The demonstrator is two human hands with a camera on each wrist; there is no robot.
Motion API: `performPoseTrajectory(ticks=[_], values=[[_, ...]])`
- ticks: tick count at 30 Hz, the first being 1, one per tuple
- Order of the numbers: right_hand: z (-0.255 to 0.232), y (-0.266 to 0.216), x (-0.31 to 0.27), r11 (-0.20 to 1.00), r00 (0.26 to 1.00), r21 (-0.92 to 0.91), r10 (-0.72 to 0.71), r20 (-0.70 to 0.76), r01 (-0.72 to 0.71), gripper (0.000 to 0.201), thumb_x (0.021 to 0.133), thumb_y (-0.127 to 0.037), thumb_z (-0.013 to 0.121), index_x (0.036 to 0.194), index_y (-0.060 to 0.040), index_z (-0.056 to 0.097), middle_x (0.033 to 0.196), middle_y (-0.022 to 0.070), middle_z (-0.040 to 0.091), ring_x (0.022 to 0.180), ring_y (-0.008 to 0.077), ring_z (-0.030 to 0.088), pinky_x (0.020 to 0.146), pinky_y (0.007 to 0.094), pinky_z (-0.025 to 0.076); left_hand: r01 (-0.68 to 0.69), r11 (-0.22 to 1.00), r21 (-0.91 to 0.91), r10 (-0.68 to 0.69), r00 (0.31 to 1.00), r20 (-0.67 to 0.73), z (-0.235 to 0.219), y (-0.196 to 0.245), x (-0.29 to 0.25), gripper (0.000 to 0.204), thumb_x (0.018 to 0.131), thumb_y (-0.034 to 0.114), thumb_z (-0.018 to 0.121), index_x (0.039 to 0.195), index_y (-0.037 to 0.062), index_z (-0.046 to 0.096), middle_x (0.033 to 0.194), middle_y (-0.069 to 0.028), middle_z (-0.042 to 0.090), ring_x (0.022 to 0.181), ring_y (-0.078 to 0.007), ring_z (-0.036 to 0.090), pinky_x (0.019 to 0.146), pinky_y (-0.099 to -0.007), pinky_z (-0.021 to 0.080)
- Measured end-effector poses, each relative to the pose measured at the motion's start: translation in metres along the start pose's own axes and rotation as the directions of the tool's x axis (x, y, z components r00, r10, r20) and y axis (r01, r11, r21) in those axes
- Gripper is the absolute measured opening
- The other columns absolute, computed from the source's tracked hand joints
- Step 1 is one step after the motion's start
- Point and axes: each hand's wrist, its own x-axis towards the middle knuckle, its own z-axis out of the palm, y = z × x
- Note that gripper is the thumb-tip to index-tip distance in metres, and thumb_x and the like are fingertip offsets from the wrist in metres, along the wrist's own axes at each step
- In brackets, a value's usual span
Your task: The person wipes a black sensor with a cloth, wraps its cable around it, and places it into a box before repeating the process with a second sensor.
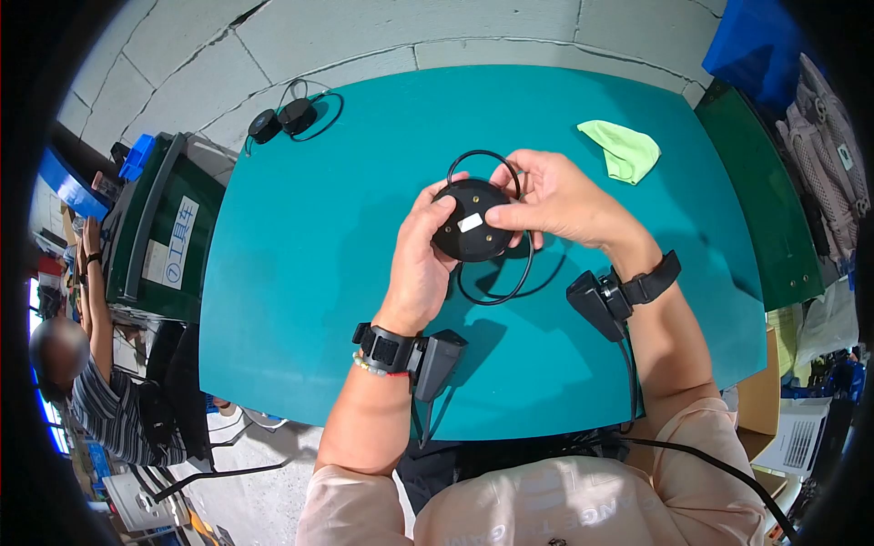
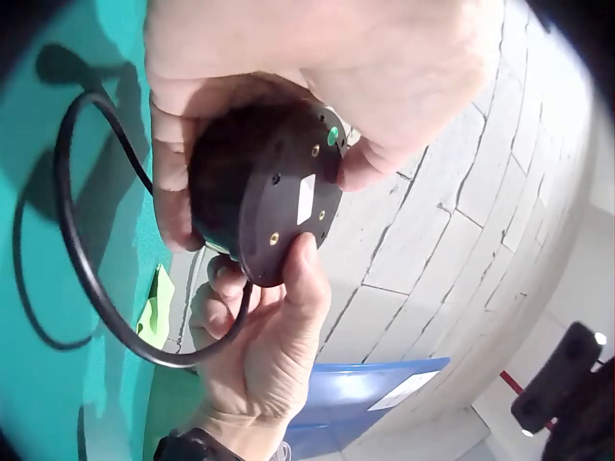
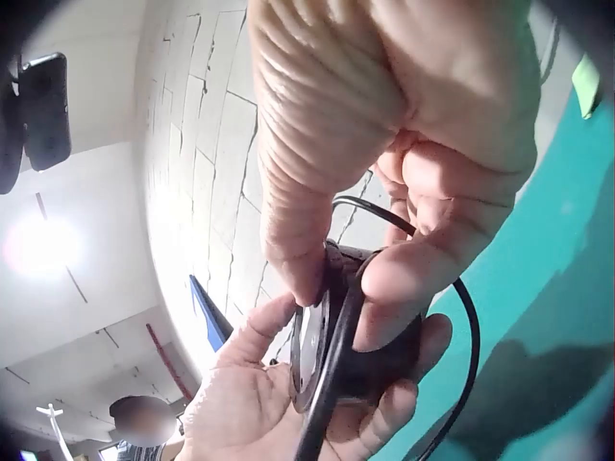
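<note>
A round black device (image 1: 464,246) with a flat face, brass-colored screw holes and a small white label (image 1: 471,222) is held up over the green table. My left hand (image 1: 414,259) grips its left side, thumb on the face and fingers around the body. From the right, my right hand (image 1: 569,200) holds the same device, its thumb pressing the face near the label. In the left wrist view a green dot (image 2: 333,136) shows near the face's edge. The device's black cable (image 2: 72,226) loops out beside the hands. Part of the body is hidden behind the fingers.
Two similar black devices (image 1: 298,116) with a cable lie at the table's back left. A light green cloth (image 1: 628,152) lies at the back right. A green tool cart (image 1: 150,227) stands left of the table (image 1: 300,300), near another person (image 1: 114,400). Behind is a block wall.
</note>
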Motion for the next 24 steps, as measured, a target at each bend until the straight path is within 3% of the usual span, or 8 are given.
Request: performPoseTrajectory(ticks=[11,18,24], values=[[0.0081,-0.0038,-0.0032,1.0,1.0,-0.016,0.002,0.025,-0.002,0.035,0.074,-0.009,0.074,0.094,0.0005,0.047,0.077,0.0038,0.053,0.054,0.0101,0.059,0.045,0.0202,0.048,0.024,0.984,0.175,-0.013,0.998,-0.064,-0.0019,0.0011,-0.002,0.041,0.092,0.039,0.041,0.107,0.0024,0.051,0.095,-0.012,0.063,0.079,-0.0189,0.064,0.06,-0.0319,0.055],[0.0048,0.0011,-0.0009,0.999,0.998,-0.001,-0.047,0.035,0.047,0.035,0.074,-0.009,0.074,0.094,0.0005,0.047,0.077,0.0042,0.054,0.054,0.01,0.058,0.045,0.0209,0.047,0.012,0.996,0.094,-0.01,1.0,-0.028,-0.0032,-0.0036,0.0003,0.042,0.093,0.039,0.039,0.105,0.0016,0.052,0.093,-0.0119,0.063,0.079,-0.019,0.064,0.061,-0.0336,0.055],[0.0065,-0.001,-0.002,1.0,0.999,0.002,-0.001,0.044,0.001,0.035,0.074,-0.01,0.074,0.095,0.0004,0.048,0.076,0.0049,0.055,0.055,0.0102,0.058,0.046,0.0211,0.047,0.044,0.974,0.223,-0.028,0.997,-0.071,0.0003,0.0021,-0.0018,0.044,0.094,0.041,0.038,0.105,0.0016,0.054,0.092,-0.0105,0.064,0.08,-0.0198,0.064,0.063,-0.0334,0.055]])
